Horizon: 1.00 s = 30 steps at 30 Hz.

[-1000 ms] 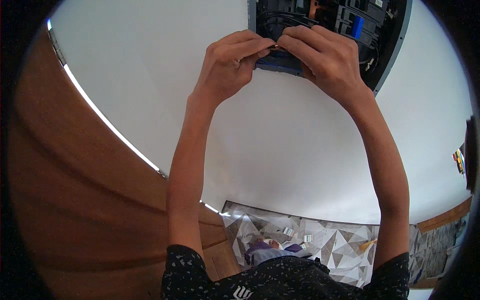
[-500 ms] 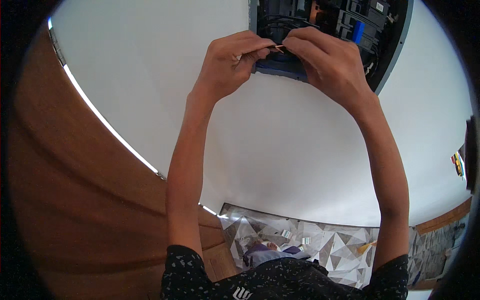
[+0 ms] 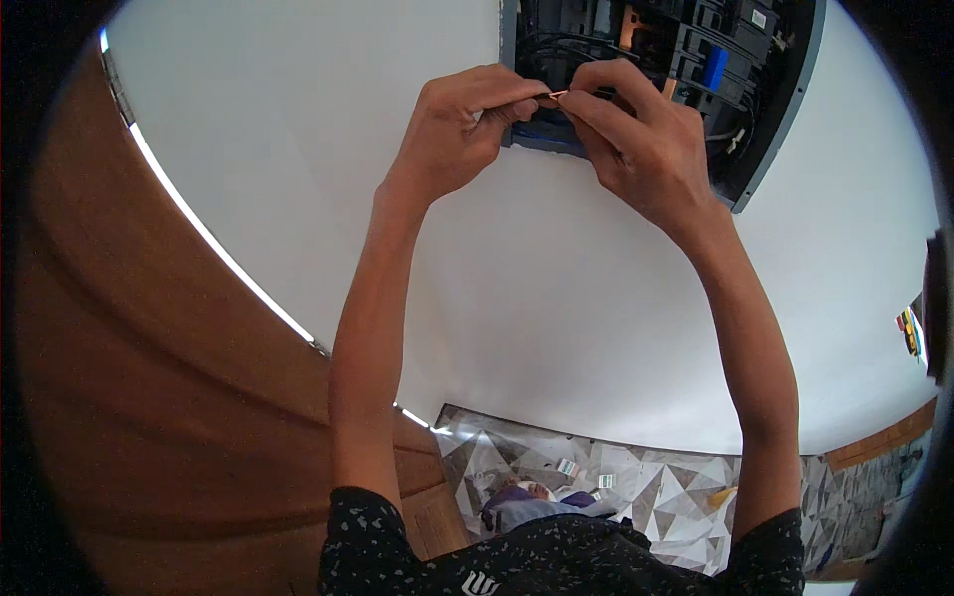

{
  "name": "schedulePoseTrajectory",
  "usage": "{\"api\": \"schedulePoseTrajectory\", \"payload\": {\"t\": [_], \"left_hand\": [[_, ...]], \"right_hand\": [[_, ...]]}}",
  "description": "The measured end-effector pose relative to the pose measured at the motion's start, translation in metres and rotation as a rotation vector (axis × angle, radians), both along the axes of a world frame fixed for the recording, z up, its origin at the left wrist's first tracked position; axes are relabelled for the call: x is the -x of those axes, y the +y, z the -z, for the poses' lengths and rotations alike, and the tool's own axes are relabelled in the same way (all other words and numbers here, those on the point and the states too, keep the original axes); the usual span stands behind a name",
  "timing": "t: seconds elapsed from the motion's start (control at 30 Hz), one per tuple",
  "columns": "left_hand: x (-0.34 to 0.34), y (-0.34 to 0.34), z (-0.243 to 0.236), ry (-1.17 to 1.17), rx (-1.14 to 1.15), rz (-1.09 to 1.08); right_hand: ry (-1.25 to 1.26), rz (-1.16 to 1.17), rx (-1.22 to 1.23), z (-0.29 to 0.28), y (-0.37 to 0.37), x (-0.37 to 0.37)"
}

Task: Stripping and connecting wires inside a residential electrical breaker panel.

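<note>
Between my hands, in front of an electrical panel box (image 3: 509, 74) set in the white wall, is a wire (image 3: 556, 95) with bare copper strands showing. My left hand (image 3: 462, 124) pinches it between thumb and fingers on the left. From the right, my right hand (image 3: 646, 139) holds the copper end with thumb and forefinger, the other fingers curled. Black cables (image 3: 566, 45) run inside the box behind my fingers. To the right of them are dark breakers (image 3: 706, 45), one with a blue part (image 3: 714, 68). My hands cover the lower part of the box.
White wall (image 3: 576, 288) surrounds the box. A brown wooden door (image 3: 179, 397) stands along the left. Below lies a floor (image 3: 666, 497) with a grey and white triangle pattern, with two small boxes (image 3: 567, 467) on it near my feet. Something multicoloured (image 3: 909, 331) is at the far right.
My right hand has shifted slightly left and down, its fingertips now at the copper strands, and its forearm has swung inward. The left hand keeps its pinch almost in place.
</note>
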<state>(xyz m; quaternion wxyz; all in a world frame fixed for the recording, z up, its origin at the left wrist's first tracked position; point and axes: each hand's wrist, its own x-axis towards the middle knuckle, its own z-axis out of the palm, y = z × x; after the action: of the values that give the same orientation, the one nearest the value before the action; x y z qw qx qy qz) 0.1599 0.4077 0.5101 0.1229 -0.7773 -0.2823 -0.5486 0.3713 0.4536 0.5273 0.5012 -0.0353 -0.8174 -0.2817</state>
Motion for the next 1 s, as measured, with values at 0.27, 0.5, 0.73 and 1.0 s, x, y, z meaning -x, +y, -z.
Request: {"api": "schedulePoseTrajectory", "payload": {"t": [0.27,0.5,0.73,1.0], "left_hand": [[0.003,-0.005,-0.005,0.077,0.031,-0.001],[0.005,0.0,-0.001,0.01,0.066,0.072],[0.006,-0.002,-0.002,0.01,0.072,0.058],[-0.001,0.005,-0.005,-0.061,-0.385,-0.237]], "right_hand": [[-0.027,-0.005,-0.146,-0.002,0.006,0.0],[-0.001,-0.087,0.123,-0.007,0.0,-0.008],[-0.103,-0.04,0.125,-0.013,-0.005,-0.006],[0.022,-0.055,0.094,-0.009,-0.006,-0.006]]}}
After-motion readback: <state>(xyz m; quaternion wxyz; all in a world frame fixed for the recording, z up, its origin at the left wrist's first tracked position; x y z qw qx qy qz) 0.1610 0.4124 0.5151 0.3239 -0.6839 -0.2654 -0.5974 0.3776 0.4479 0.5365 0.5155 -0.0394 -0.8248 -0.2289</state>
